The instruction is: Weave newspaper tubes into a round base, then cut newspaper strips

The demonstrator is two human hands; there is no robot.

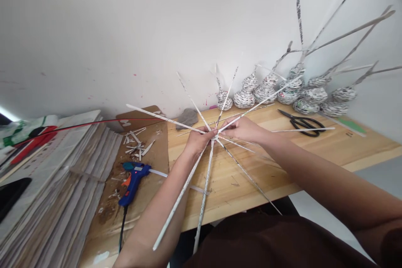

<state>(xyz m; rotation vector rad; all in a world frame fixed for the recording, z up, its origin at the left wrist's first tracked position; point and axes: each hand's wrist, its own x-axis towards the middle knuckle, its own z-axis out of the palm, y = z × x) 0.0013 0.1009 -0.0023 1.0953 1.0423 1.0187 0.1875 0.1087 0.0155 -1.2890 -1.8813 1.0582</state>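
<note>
Several thin rolled newspaper sticks (207,182) spread outward like spokes from one crossing point, held up above the wooden table. My left hand (201,140) is closed at the left side of that centre, thumb pressed on the crossing. On the right side, my right hand (240,129) pinches a paper stick close to the same centre. The fingertips of both hands nearly meet there, and they partly cover how the sticks join. Some sticks point toward my body, others toward the wall.
Woven paper gourds (245,98) stand along the wall, with long sticks jutting up. Black scissors (306,124) lie at the right of the table (354,146). To the left are a blue glue gun (135,182), paper scraps (136,144), a grey cloth (187,118) and stacked newspapers (78,176).
</note>
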